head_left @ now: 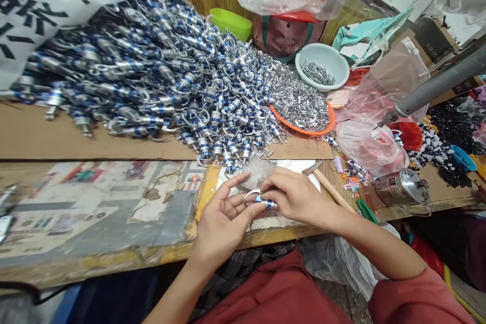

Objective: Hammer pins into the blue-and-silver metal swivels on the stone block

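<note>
In front of me, over the table's near edge, a small blue-and-silver metal fitting with a curved hook (270,204) is held between both hands. My left hand (223,220) grips it between thumb and fingers, palm turned up. From the other side, the fingertips of my right hand (294,193) pinch it near the hook's base and partly cover it. Just beyond my fingers is a clear, bumpy block (258,171). A big heap of similar blue-and-silver fittings (152,76) spreads across the table behind, partly under a printed white sack (45,5).
An orange-rimmed tray (331,122) holds small metal tags; behind it stands a pale blue bowl (343,77) of metal pins. To the right are a wooden-handled tool (334,191), a lidded jar (393,188) and a hanging grey power driver (427,88). A green container (231,23) sits behind the heap.
</note>
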